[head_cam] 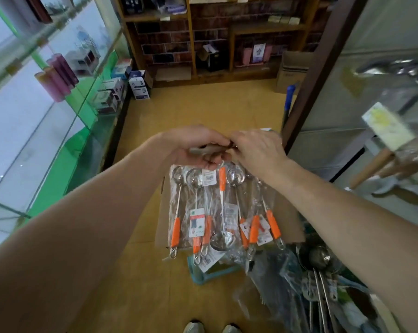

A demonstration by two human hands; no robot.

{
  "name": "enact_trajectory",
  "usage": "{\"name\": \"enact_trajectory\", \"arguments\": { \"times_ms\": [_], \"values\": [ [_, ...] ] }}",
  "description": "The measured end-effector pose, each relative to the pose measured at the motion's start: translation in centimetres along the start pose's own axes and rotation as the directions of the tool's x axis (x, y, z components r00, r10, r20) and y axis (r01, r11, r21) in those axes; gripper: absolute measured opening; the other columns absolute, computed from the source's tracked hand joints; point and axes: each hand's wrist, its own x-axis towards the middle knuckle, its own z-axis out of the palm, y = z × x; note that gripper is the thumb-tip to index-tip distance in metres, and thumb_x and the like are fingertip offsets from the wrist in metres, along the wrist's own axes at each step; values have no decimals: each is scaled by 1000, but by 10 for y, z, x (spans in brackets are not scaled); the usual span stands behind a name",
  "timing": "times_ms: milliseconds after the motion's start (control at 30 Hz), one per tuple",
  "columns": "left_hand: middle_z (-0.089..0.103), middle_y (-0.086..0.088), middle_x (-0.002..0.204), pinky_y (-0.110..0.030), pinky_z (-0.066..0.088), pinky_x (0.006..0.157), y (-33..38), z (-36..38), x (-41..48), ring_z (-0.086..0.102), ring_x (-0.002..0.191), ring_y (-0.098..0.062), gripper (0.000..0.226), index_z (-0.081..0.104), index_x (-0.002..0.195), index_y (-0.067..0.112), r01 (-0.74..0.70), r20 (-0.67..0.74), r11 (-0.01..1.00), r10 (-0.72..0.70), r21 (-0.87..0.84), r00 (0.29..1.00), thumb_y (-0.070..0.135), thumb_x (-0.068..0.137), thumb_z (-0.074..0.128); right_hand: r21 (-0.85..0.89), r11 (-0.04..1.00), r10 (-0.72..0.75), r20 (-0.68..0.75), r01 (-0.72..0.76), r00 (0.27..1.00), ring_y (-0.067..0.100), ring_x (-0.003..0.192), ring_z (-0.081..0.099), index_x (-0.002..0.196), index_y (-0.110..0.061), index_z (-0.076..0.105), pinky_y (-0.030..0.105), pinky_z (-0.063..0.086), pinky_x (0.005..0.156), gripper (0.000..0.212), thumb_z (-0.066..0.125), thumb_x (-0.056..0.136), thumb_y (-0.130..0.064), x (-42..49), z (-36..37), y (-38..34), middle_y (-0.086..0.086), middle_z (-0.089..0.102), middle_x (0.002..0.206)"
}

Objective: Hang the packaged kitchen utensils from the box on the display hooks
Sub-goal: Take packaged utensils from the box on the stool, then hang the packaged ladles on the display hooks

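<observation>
The task is judged to be at an early-to-middle stage, with a batch lifted but nothing from it hung yet. A bundle of packaged ladles (222, 207) with orange handles is held up in front of the body, hanging downward in clear sleeves from the two hands, which meet at its top edge. The left hand (198, 146) is clenched around the tops of the sleeves, fingers curled underneath and thumb over. The right hand (256, 150) is bent in against the same top edge and appears to pinch one sleeve there, as if a single pack were being separated (its fingertips are hidden behind the back of the hand, so the exact hold cannot be confirmed). The cardboard box (288, 219) is seen on the floor directly behind and below the bundle; whether more stock is left inside cannot be told, since the ladles cover it. A loose heap of further plastic-wrapped utensils (318, 284) lies at the lower right, so a good deal is judged to be left to hang. On the right, a display (395, 68) is already hung with metal utensils, with a wooden-handled spatula (383, 131) nearer the camera, all blurred, and no free hook can be made out. None of the held ladles is near that display. What is left, then, is judged to be singling out one pack, carrying it to the right, threading it on a hook, and repeating this for the rest.
</observation>
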Motion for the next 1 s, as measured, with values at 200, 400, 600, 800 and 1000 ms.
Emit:
{"name": "enact_trajectory", "arguments": {
  "times_ms": [200, 400, 600, 800, 1000],
  "values": [
    [69, -16, 82, -23, 53, 55, 35, 19, -11, 59, 51, -14, 31, 63, 106, 13, 24, 147, 987, 0, -162, 989, 25, 78, 59, 40, 994, 104, 41, -105, 994, 31, 102, 61, 119, -20, 58, 32, 32, 68, 24, 47, 98, -26, -23, -43, 22, 10, 67, 107],
    [64, -8, 76, -24, 48, 57, 53, 60, -13, 54, 57, -14, 45, 66, 101, 17, -145, 215, 933, 224, -330, 951, 51, 97, 37, 89, 934, 343, 41, -345, 938, 34, 99, 61, 110, -15, 58, 34, 40, 69, 23, 47, 96, -29, -51, -83, 45, 12, 66, 102],
    [59, -1, 66, -23, 43, 52, 67, 99, -36, 49, 52, -12, 23, 59, 96, 15, -375, 133, 925, 381, -69, 915, 36, 98, 50, 449, 732, 516, 127, -513, 847, 25, 76, 55, 89, -17, 53, 31, 40, 63, 15, 52, 94, -32, -80, -97, 40, 0, 52, 74],
    [58, -4, 70, -19, 43, 51, 64, 137, -70, 51, 55, -10, 23, 65, 86, 4, -559, 96, 679, 592, 477, 800, 26, 88, 68, 474, 659, 598, 139, -584, 789, 26, 75, 64, 104, -8, 65, 40, 52, 66, 46, 55, 89, -50, -122, -129, 13, 11, 69, 82],
    [53, -3, 66, -26, 36, 60, 65, 185, -108, 45, 60, -14, 27, 61, 74, 8, -669, 359, 411, 610, 619, 707, 31, 86, 69, 347, 556, 783, 86, -755, 616, 25, 87, 64, 102, -19, 64, 34, 52, 73, 31, 50, 91, -44, -190, -155, 1, 5, 68, 90]
  ]
}}
